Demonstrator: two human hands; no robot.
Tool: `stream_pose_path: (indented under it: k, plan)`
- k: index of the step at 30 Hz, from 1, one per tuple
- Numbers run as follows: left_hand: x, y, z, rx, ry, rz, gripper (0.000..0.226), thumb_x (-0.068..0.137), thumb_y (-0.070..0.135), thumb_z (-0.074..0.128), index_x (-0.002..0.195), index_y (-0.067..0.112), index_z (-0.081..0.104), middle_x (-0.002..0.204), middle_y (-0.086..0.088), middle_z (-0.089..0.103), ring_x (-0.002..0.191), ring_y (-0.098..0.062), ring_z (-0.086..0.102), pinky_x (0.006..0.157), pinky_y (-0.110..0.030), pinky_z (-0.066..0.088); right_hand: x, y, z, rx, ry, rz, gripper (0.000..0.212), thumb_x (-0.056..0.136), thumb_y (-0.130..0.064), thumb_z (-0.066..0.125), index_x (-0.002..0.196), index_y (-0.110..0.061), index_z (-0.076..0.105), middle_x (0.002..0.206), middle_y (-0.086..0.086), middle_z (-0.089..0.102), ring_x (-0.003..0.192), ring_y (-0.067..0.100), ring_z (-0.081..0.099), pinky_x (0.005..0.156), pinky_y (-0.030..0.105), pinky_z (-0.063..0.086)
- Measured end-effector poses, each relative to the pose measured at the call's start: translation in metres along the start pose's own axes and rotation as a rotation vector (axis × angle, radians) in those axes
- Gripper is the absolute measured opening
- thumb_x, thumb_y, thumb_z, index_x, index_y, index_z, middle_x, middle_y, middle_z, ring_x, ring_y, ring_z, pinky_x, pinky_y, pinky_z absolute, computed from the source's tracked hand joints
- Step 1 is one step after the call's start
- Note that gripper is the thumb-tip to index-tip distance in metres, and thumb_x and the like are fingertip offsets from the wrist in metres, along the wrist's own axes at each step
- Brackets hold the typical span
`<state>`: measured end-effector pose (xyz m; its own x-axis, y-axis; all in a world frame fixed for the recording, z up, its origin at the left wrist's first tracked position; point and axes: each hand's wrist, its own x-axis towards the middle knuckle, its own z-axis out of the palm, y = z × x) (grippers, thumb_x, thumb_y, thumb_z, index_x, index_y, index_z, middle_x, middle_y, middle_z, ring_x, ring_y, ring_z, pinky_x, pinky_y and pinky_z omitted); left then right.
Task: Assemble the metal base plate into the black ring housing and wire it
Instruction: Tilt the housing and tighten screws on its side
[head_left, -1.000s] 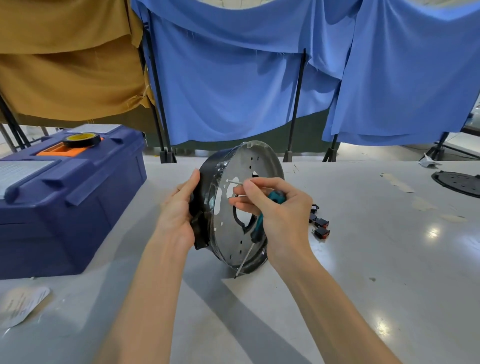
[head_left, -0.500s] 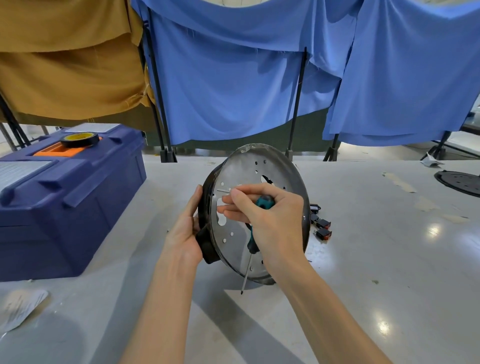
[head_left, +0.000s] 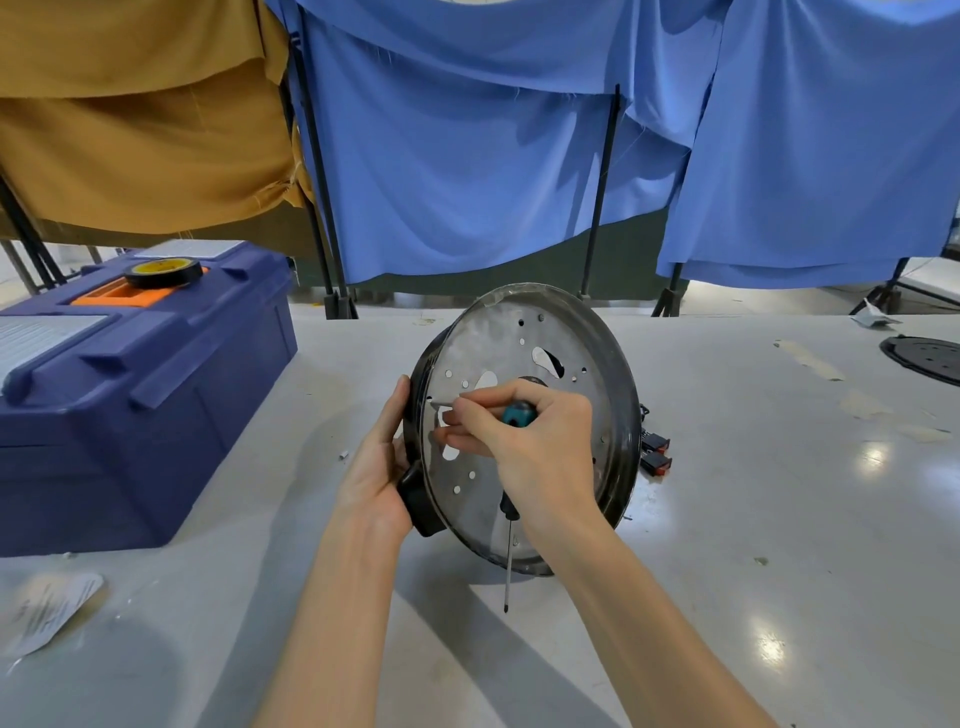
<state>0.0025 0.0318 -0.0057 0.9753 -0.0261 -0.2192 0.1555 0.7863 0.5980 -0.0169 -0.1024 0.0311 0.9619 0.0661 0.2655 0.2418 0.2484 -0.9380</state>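
- Blue plastic toolbox (head_left: 145, 395) sits at the desk's (head_left: 727, 519) left edge w/ a black tape roll (head_left: 163, 271) on its lid; a paper slip (head_left: 52, 613) lies near the near-left corner.
- Two black-and-red connectors (head_left: 655, 454) lie just behind the housing, partly hidden; a black perforated disc (head_left: 924, 358) is at the right edge.
- Black ring housing (head_left: 626, 431) is tilted upright, mid-desk; the round, dull metal base plate (head_left: 493, 332) w/ holes and slots sits in it, facing us.
- Our L hand (head_left: 376, 467) grips the housing's left rim.
- Our R hand (head_left: 535, 447) covers the plate's centre, clasping a teal-handled screwdriver (head_left: 508, 514), shaft down, and pinching a thin silvery pin (head_left: 440, 402).
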Motion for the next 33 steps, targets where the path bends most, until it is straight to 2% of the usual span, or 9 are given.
stream_pose_path:
  k: [7,11,13,15,19,22,25,28,33]
  plan:
    - [-0.003,-0.001,0.003,-0.028,0.021,-0.008,0.04,0.078,0.042,0.07,0.065,0.004,0.077,0.056,-0.004,0.069,0.047,-0.015,0.067,0.047,-0.026,0.055,-0.001,-0.001,0.001,-0.074,0.039,-0.067,0.012,0.083,0.004,0.073,0.076,-0.006,0.075,0.073,0.012,0.073,0.063,0.025,0.074,0.064,0.027,0.061]
    - [-0.006,0.0,0.006,0.065,0.079,-0.007,0.058,0.081,0.049,0.07,0.115,0.003,0.071,0.106,-0.013,0.071,0.096,-0.028,0.07,0.089,-0.041,0.057,-0.002,0.0,0.002,-0.211,0.038,-0.143,0.018,0.083,0.001,0.073,0.073,-0.014,0.075,0.069,0.004,0.073,0.065,0.023,0.074,0.066,0.03,0.061]
    - [-0.008,0.0,0.01,0.09,0.091,0.011,0.062,0.08,0.051,0.07,0.119,0.002,0.069,0.116,-0.015,0.067,0.11,-0.031,0.064,0.103,-0.045,0.048,0.0,0.001,0.002,-0.312,0.056,-0.184,0.015,0.083,-0.004,0.074,0.075,-0.016,0.076,0.071,0.002,0.074,0.071,0.026,0.073,0.074,0.041,0.061]
    - [-0.007,-0.001,0.01,0.103,0.102,0.022,0.051,0.08,0.05,0.071,0.103,0.005,0.074,0.101,-0.013,0.071,0.095,-0.029,0.068,0.096,-0.043,0.053,0.0,0.002,0.003,-0.406,0.068,-0.227,0.008,0.085,-0.009,0.074,0.079,-0.014,0.077,0.073,0.003,0.073,0.075,0.028,0.071,0.078,0.046,0.057]
    - [-0.005,-0.004,0.011,0.091,0.089,0.033,0.046,0.087,0.046,0.065,0.066,0.007,0.076,0.064,-0.009,0.072,0.054,-0.022,0.07,0.046,-0.027,0.055,-0.005,0.0,0.007,-0.717,0.116,-0.515,0.004,0.084,-0.004,0.073,0.082,-0.007,0.075,0.07,0.002,0.073,0.063,0.02,0.065,0.066,0.034,0.051]
    - [-0.007,-0.006,0.015,0.089,0.073,0.035,0.049,0.088,0.046,0.063,0.06,0.008,0.076,0.061,-0.008,0.071,0.051,-0.02,0.07,0.042,-0.024,0.052,-0.006,-0.002,0.009,-0.877,0.171,-0.704,0.008,0.076,0.002,0.074,0.073,-0.005,0.071,0.058,0.005,0.068,0.049,0.025,0.058,0.054,0.031,0.042]
    - [-0.012,-0.006,0.017,0.096,0.07,0.028,0.043,0.087,0.047,0.064,0.068,0.01,0.075,0.061,-0.007,0.071,0.051,-0.02,0.069,0.044,-0.024,0.052,-0.005,-0.003,0.008,-0.983,0.11,-0.782,0.007,0.078,-0.002,0.067,0.071,-0.001,0.068,0.054,0.008,0.064,0.044,0.03,0.055,0.044,0.036,0.044]
    - [-0.014,-0.005,0.022,0.11,0.103,0.04,0.037,0.086,0.045,0.067,0.094,0.01,0.073,0.073,-0.007,0.074,0.061,-0.02,0.072,0.05,-0.026,0.056,-0.003,-0.004,0.002,-0.985,0.057,-0.734,0.006,0.082,-0.003,0.067,0.077,-0.001,0.068,0.058,0.01,0.065,0.05,0.033,0.058,0.051,0.039,0.043]
    - [-0.018,-0.007,0.029,0.162,0.126,0.107,0.061,0.085,0.045,0.068,0.132,0.008,0.059,0.095,-0.009,0.071,0.073,-0.021,0.069,0.06,-0.03,0.058,-0.003,-0.005,0.001,-0.967,0.076,-0.749,0.006,0.081,-0.001,0.066,0.076,0.0,0.065,0.051,0.01,0.061,0.045,0.032,0.054,0.044,0.036,0.044]
